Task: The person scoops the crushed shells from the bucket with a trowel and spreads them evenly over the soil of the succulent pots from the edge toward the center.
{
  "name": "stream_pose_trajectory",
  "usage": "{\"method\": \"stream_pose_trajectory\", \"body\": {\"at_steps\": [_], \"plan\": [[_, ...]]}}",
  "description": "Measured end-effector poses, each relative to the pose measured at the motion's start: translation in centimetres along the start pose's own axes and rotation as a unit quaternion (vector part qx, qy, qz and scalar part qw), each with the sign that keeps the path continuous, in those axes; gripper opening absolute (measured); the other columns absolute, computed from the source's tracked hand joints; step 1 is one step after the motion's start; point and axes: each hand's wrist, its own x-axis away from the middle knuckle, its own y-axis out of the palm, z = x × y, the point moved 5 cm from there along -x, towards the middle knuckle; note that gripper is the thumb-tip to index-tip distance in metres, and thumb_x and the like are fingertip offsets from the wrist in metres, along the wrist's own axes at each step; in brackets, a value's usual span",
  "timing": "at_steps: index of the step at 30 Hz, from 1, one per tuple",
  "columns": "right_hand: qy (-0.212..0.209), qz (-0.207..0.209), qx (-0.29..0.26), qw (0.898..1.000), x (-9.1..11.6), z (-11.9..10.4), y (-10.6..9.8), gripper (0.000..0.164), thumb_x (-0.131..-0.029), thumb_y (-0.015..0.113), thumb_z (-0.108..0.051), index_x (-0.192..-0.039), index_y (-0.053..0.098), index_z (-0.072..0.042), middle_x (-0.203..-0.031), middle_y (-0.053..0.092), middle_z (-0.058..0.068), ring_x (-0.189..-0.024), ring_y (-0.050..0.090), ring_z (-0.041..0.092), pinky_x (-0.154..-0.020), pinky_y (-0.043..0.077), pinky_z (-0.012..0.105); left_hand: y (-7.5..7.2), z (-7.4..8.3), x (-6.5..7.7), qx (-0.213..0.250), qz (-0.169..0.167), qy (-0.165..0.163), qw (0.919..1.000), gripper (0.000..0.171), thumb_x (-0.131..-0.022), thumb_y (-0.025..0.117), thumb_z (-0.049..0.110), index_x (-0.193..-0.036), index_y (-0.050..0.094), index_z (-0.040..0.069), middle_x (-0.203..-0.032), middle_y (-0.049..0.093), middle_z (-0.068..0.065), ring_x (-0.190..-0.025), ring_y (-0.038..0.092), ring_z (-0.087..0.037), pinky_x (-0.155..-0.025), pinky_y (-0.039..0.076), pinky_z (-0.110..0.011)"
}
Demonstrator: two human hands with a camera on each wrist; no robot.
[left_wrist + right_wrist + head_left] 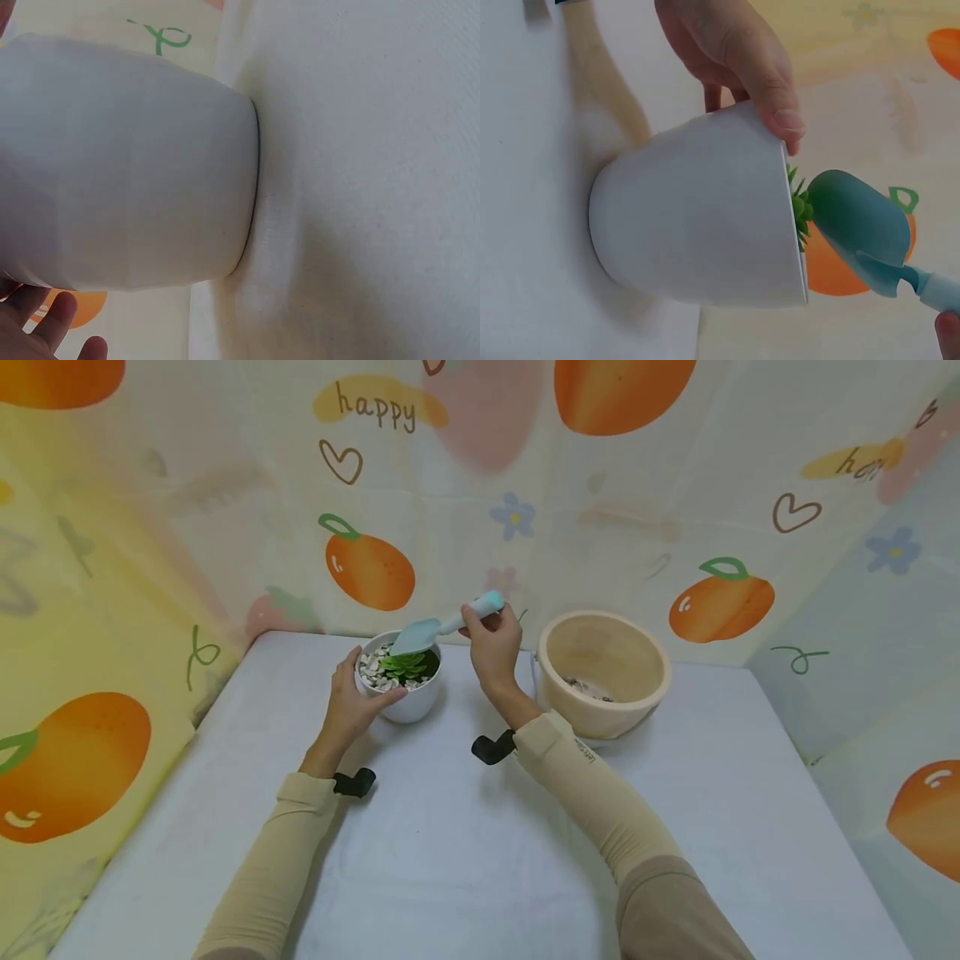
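The left hand (348,697) grips the white pot (412,703) from its left side, the thumb laid along the near rim and the fingers round the wall. The right hand (497,647) is raised just right of the pot and pinches the handle of a light blue trowel (417,637). The blade slants away from the right hand's fingers, over the pot's mouth and close above the leaves.

Between the hands, the pot stands upright on the table; it holds a green plant (405,670) with pale stones (372,668), most of them showing on the side nearest the left hand. Beyond the right wrist, to its right, stands a wider beige pot (611,720) with a few pale bits (588,690) low inside.

A black wrist camera (356,782) juts from the left wrist, and another from the right; beige sleeves run back from both hands. The right cuff (542,735) comes in front of the beige pot's lower left edge. White cloth (435,877) spreads under everything, and behind the hands hangs a fruit-printed backdrop (585,552).

The beige pot's bits are too small to identify. Whether the blade touches the leaves, or carries anything, cannot be told. The left wrist view cuts off the pot's mouth; the right wrist view shows only a fingertip of the right hand.
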Motion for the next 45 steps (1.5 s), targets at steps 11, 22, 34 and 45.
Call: {"method": "stream_pose_trajectory", "body": {"at_steps": [11, 22, 34, 45], "plan": [[-0.007, 0.013, -0.028, 1.000, -0.3, -1.0, -1.2, 0.024, -0.093, 0.064, -0.006, -0.110, 0.057, 0.008, -0.091, 0.065, 0.005, -0.096, 0.068, 0.026, -0.082, 0.059, 0.034, -0.2, 0.6, -0.4, -0.033, -0.016, 0.007, 0.9993, 0.111, -0.075, 0.080, 0.047, -0.155, 0.014, 0.006, -0.152, 0.026, -0.023, -0.137, 0.028, -0.039, -0.112, 0.029, -0.062], [0.005, 0.022, -0.026, 0.999, -0.2, -1.2, -2.5, 0.022, -0.092, 0.066, -0.009, -0.107, 0.059, 0.005, -0.090, 0.065, 0.004, -0.087, 0.068, 0.019, -0.080, 0.059, 0.034, -0.6, 0.6, -0.1, -0.051, -0.027, 0.003, 0.9983, 0.112, -0.075, 0.080, 0.049, -0.154, 0.015, 0.004, -0.152, 0.025, -0.024, -0.135, 0.026, -0.039, -0.110, 0.030, -0.062], [-0.007, 0.017, -0.045, 0.999, -0.1, -1.9, -4.2, 0.014, -0.091, 0.066, -0.006, -0.101, 0.059, 0.002, -0.087, 0.064, 0.001, -0.080, 0.069, 0.011, -0.076, 0.060, 0.029, -1.7, 1.6, -0.2, -0.034, -0.014, 0.035, 0.9987, 0.101, -0.078, 0.079, 0.044, -0.151, 0.023, 0.000, -0.150, 0.029, -0.024, -0.138, 0.027, -0.040, -0.111, 0.027, -0.061], [-0.046, -0.023, -0.026, 0.998, 0.1, -4.0, -5.4, 0.021, -0.092, 0.064, -0.004, -0.107, 0.058, 0.008, -0.090, 0.067, 0.001, -0.082, 0.070, 0.010, -0.075, 0.059, 0.027, -1.8, 4.8, -1.1, -0.029, -0.004, 0.091, 0.9954, 0.101, -0.076, 0.081, 0.042, -0.152, 0.025, 0.007, -0.148, 0.027, -0.022, -0.135, 0.029, -0.039, -0.108, 0.031, -0.060]]}}
